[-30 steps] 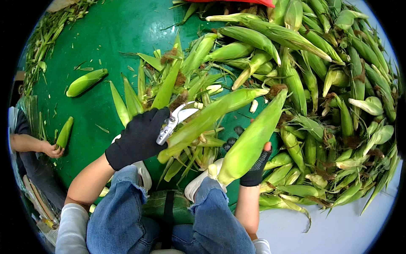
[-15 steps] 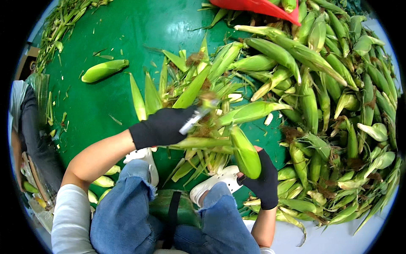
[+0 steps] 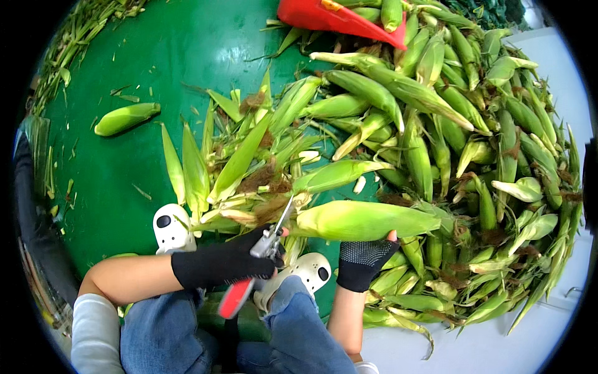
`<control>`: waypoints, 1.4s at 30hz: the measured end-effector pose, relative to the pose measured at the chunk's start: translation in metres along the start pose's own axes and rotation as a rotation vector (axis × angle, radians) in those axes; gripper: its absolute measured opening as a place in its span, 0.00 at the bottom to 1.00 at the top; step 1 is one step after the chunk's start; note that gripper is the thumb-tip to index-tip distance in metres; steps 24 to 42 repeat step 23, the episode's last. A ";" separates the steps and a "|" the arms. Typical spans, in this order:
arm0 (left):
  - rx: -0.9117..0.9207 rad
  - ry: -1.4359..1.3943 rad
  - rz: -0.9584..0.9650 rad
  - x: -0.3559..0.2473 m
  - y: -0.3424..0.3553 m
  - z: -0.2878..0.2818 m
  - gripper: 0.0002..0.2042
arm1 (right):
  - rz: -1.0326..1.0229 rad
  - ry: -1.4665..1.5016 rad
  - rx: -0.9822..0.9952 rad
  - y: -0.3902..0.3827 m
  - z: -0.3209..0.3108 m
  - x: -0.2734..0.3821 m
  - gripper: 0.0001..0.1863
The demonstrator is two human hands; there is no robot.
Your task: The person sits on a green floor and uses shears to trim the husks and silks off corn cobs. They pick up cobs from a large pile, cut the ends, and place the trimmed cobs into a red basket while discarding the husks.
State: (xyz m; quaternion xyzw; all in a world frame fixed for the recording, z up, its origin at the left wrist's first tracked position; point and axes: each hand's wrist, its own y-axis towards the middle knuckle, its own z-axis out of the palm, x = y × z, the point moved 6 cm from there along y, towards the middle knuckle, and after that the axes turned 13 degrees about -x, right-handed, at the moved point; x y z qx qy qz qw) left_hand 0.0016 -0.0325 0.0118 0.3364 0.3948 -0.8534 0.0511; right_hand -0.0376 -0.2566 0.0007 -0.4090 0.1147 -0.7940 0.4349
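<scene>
In its dark fingerless glove, my left hand (image 3: 227,260) is closed round pruning shears (image 3: 266,245) with a red handle and silver metal. Their narrow pointed blade reaches up beside the pale left end of an ear of corn (image 3: 367,219). That ear lies sideways, still in its green husk, gripped from below by my gloved right hand (image 3: 364,260). Past the blade spreads a heap of cut husk leaves and brown silk (image 3: 249,162). Whether the blade touches the ear I cannot tell.
A big pile of unhusked corn (image 3: 473,143) fills the right side. A red scoop-like container (image 3: 339,17) rests on its far edge. One separate ear (image 3: 126,118) lies on the green floor (image 3: 143,56) at left. My white clogs (image 3: 171,227) stand near the leaves.
The ear in my right hand has turned from steep to level, its pale end now toward the left hand. The shears have come down and nearer me. The whole view has shifted slightly.
</scene>
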 end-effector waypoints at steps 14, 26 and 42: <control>-0.113 1.070 0.435 -0.052 0.007 0.015 0.35 | 0.055 -0.232 0.073 -0.016 0.012 -0.021 0.37; -0.585 1.555 0.900 -0.068 -0.020 -0.025 0.40 | 0.098 0.223 0.183 0.006 -0.023 0.024 0.30; -0.585 1.555 0.900 -0.068 -0.020 -0.025 0.40 | 0.098 0.223 0.183 0.006 -0.023 0.024 0.30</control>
